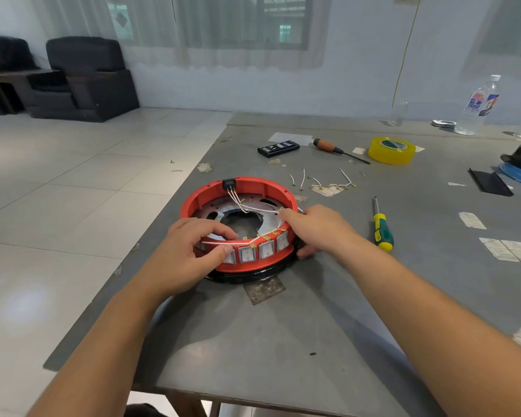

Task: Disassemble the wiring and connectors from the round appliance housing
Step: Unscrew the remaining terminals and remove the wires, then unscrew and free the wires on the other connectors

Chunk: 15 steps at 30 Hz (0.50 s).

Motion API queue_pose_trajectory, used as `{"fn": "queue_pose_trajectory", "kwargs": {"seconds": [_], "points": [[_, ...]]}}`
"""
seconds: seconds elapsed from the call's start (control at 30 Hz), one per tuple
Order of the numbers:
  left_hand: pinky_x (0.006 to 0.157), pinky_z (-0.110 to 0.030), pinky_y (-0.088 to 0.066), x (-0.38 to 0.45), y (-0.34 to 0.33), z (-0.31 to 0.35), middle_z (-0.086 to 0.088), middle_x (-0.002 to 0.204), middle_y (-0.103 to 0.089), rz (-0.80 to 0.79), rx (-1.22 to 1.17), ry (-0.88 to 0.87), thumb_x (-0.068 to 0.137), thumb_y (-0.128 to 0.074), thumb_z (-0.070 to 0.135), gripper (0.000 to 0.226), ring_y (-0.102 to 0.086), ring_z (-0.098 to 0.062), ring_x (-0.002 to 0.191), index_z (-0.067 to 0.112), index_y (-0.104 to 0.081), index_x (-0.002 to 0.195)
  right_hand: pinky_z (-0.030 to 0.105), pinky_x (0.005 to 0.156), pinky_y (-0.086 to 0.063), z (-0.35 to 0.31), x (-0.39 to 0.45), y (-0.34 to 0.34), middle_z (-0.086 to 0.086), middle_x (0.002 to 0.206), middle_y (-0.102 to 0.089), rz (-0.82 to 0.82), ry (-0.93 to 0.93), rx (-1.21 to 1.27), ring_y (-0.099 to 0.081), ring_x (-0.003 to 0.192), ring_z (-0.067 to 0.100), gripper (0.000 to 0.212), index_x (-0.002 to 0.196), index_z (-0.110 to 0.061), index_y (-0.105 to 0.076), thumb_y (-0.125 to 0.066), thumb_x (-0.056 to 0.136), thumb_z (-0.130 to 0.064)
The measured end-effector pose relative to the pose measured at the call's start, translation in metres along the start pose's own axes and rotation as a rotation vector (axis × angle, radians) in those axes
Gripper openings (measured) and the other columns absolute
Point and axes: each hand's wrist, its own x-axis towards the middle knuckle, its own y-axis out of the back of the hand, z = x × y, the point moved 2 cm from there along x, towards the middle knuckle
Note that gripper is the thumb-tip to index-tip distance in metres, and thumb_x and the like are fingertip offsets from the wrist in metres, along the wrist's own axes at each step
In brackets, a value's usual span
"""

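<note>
Red round housing [241, 203] sits near the left edge of the grey tabletop [313, 326], roughly midway along it, resting on a black ring-shaped base [247, 276]. Partway through, by the look of it: a small scatter of loose white wire pieces [322, 182] with brass terminals lies on the tabletop just beyond the housing, toward the far edge, so some wiring is judged already off. Plenty left, though. A white wire run [223, 242] is strung along the near rim across the brass terminals of the rocker switches [256, 252], four of which show on the outer wall, and more white leads [238, 201] go from the black socket [229, 184] at the far rim down over the metal plate [268, 215] inside. Left hand [193, 254] is at the near-left rim, thumb and curled fingers pinching the white wire run close to the leftmost switch. Right hand [316, 228] lies over the right side of the rim, thumb low against the outer wall, fingertips on or at a wire end there; whether it actually pinches that wire, cannot tell. Tools lie idle: green-and-yellow screwdriver [382, 228] to the right of the housing, wooden-handled screwdriver [337, 150], bit case [278, 148] and yellow tape roll [391, 150] toward the far edge. Switches and socket are all in place.
</note>
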Motion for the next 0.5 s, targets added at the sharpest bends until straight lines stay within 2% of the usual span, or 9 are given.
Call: {"fn": "queue_pose_trajectory", "kwargs": {"seconds": [0.07, 0.13, 0.2, 0.23, 0.27, 0.33, 0.4, 0.47, 0.5], "points": [[0.104, -0.026, -0.042, 0.001, 0.000, -0.001, 0.033, 0.119, -0.061, -0.022, 0.001, -0.004, 0.084, -0.063, 0.050, 0.022, -0.045, -0.001, 0.129, 0.051, -0.069, 0.105, 0.026, 0.056, -0.041, 0.000, -0.001, -0.001, 0.002, 0.068, -0.074, 0.013, 0.019, -0.035, -0.071, 0.049, 0.017, 0.053, 0.089, -0.014, -0.064, -0.047, 0.088, -0.064], [0.115, -0.031, -0.030, 0.000, 0.000, -0.002, 0.035, 0.120, -0.059, -0.024, 0.013, -0.038, 0.086, -0.069, 0.051, 0.019, -0.040, 0.015, 0.127, 0.054, -0.068, 0.105, 0.026, 0.055, -0.039, 0.000, -0.001, -0.001, 0.000, 0.053, -0.070, 0.016, 0.036, -0.085, -0.070, 0.049, 0.011, 0.056, 0.087, -0.014, -0.064, -0.044, 0.091, -0.066], [0.115, -0.035, -0.033, 0.000, 0.001, -0.002, 0.036, 0.118, -0.060, -0.003, 0.037, -0.052, 0.092, -0.075, 0.047, 0.020, -0.043, 0.008, 0.125, 0.059, -0.066, 0.106, 0.025, 0.055, -0.038, -0.001, -0.002, -0.001, -0.002, 0.051, -0.068, 0.012, 0.061, -0.141, -0.067, 0.047, 0.005, 0.061, 0.086, -0.014, -0.064, -0.039, 0.094, -0.069], [0.112, -0.037, -0.037, 0.000, 0.001, -0.002, 0.036, 0.115, -0.062, 0.006, 0.057, -0.054, 0.094, -0.074, 0.048, 0.020, -0.046, 0.000, 0.123, 0.061, -0.065, 0.106, 0.025, 0.055, -0.038, -0.001, -0.002, -0.001, -0.002, 0.051, -0.069, 0.008, 0.078, -0.173, -0.066, 0.047, 0.003, 0.065, 0.086, -0.015, -0.065, -0.035, 0.095, -0.072], [0.110, -0.038, -0.039, 0.000, 0.002, -0.001, 0.036, 0.110, -0.063, 0.012, 0.075, -0.065, 0.092, -0.071, 0.052, 0.018, -0.049, 0.000, 0.118, 0.063, -0.064, 0.106, 0.026, 0.056, -0.038, -0.001, -0.003, -0.001, -0.002, 0.052, -0.069, 0.012, 0.100, -0.202, -0.066, 0.048, 0.004, 0.070, 0.084, -0.015, -0.066, -0.032, 0.095, -0.075], [0.107, -0.036, -0.037, -0.002, 0.001, 0.004, 0.034, 0.102, -0.067, 0.018, 0.091, -0.069, 0.087, -0.065, 0.059, 0.018, -0.052, 0.003, 0.113, 0.065, -0.065, 0.104, 0.026, 0.056, -0.037, 0.001, -0.007, 0.001, -0.002, 0.057, -0.070, 0.066, 0.174, -0.233, -0.067, 0.060, 0.010, 0.074, 0.079, -0.015, -0.066, -0.029, 0.094, -0.078], [0.107, -0.038, -0.037, -0.003, -0.003, 0.011, 0.027, 0.096, -0.073, 0.035, 0.092, -0.044, 0.087, -0.065, 0.063, 0.018, -0.056, -0.002, 0.104, 0.062, -0.068, 0.105, 0.027, 0.057, -0.036, 0.003, -0.012, 0.003, -0.005, 0.071, -0.068, 0.130, 0.259, -0.229, -0.062, 0.073, 0.014, 0.069, 0.085, -0.019, -0.066, -0.031, 0.094, -0.078], [0.103, -0.044, -0.042, -0.008, -0.008, 0.022, 0.018, 0.093, -0.077, 0.092, 0.110, -0.042, 0.091, -0.067, 0.063, 0.022, -0.061, -0.007, 0.094, 0.055, -0.074, 0.110, 0.028, 0.068, -0.043, 0.005, -0.016, 0.000, -0.008, 0.094, -0.069, 0.104, 0.295, -0.135, -0.061, 0.089, 0.015, 0.061, 0.107, -0.028, -0.067, -0.036, 0.091, -0.079], [0.098, -0.047, -0.046, -0.010, -0.012, 0.028, 0.014, 0.091, -0.079, 0.136, 0.135, -0.054, 0.092, -0.067, 0.060, 0.026, -0.066, -0.010, 0.089, 0.048, -0.078, 0.112, 0.031, 0.079, -0.049, 0.006, -0.018, -0.003, -0.008, 0.108, -0.069, 0.057, 0.276, -0.058, -0.063, 0.100, 0.017, 0.064, 0.120, -0.032, -0.064, -0.040, 0.087, -0.081]]}}
